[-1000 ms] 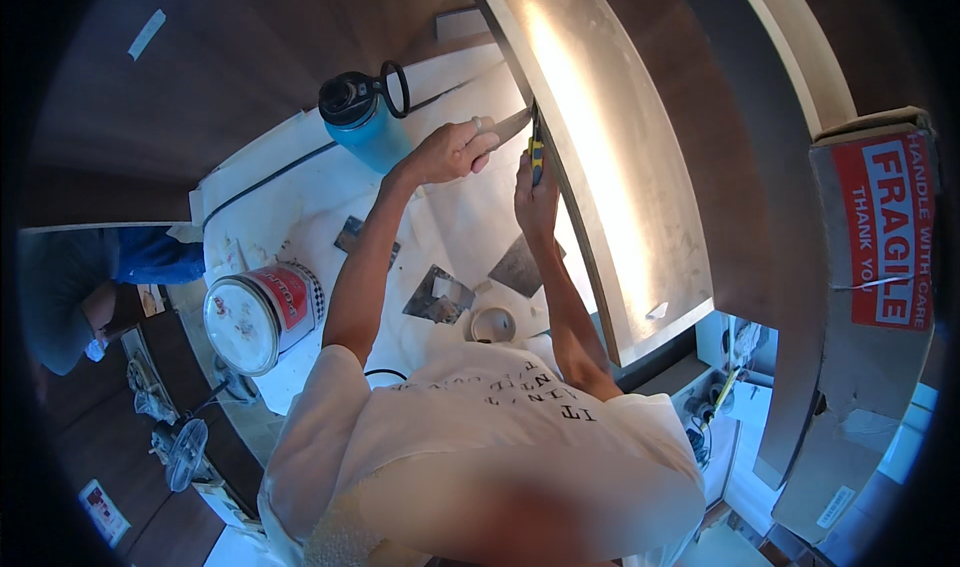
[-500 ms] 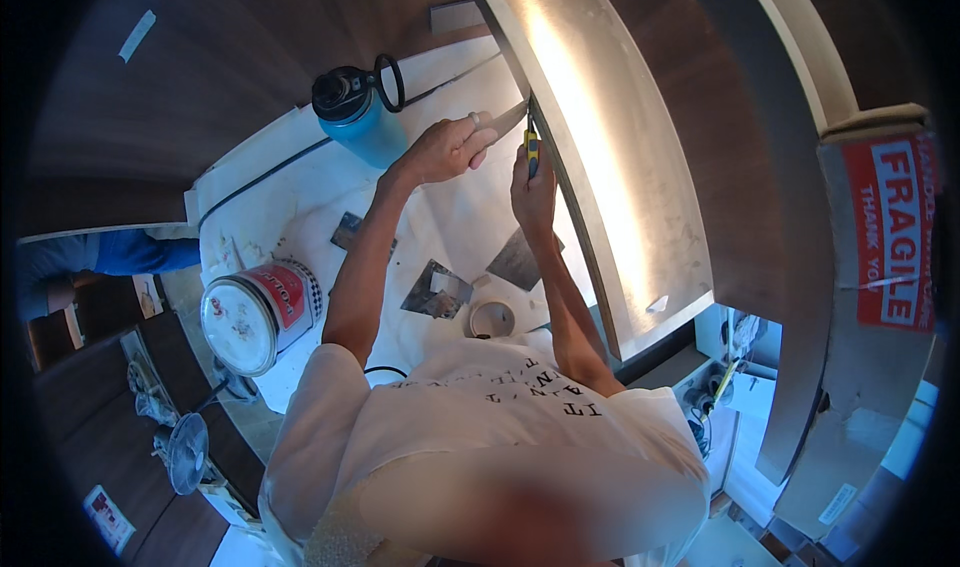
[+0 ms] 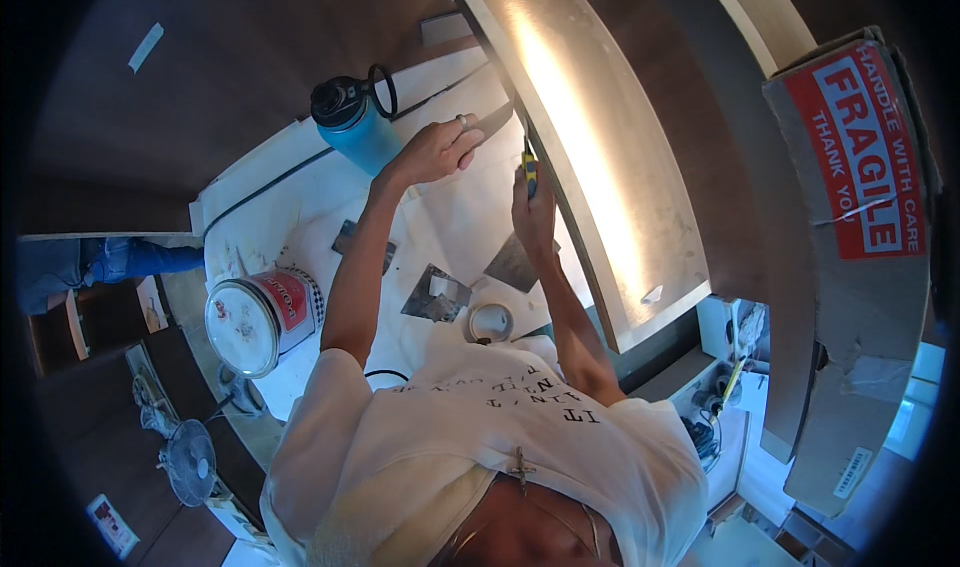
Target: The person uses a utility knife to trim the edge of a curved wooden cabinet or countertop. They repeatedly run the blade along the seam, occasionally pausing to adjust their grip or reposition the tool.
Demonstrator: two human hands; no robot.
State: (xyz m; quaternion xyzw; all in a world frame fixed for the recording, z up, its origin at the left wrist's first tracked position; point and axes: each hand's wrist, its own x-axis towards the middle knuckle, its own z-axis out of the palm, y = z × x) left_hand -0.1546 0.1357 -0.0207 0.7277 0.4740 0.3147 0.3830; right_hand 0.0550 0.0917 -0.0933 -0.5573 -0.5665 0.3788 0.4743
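My left hand (image 3: pixel 438 154), a ring on one finger, is closed on a thin brownish strip (image 3: pixel 496 119) that reaches to the edge of a long, light-coloured panel (image 3: pixel 600 147). My right hand (image 3: pixel 535 212) is wrapped round a yellow and dark utility knife (image 3: pixel 529 170). The knife's tip points up along that same panel edge, close to the strip's end. Whether the blade touches the panel or the strip I cannot tell. A bright band of light runs down the panel's face.
A blue bottle (image 3: pixel 365 139) with a black lid stands beyond my left hand. On the white work surface (image 3: pixel 300 207) are a large tin (image 3: pixel 245 327), dark square pieces (image 3: pixel 435 292) and a tape roll (image 3: pixel 490 322). A cardboard box (image 3: pixel 860 337) is at the right, a fan (image 3: pixel 188 462) lower left.
The knife and my right hand are slightly lower along the panel edge. My left hand still grips the strip, a little farther left. The whole view has shifted slightly, showing more of the box.
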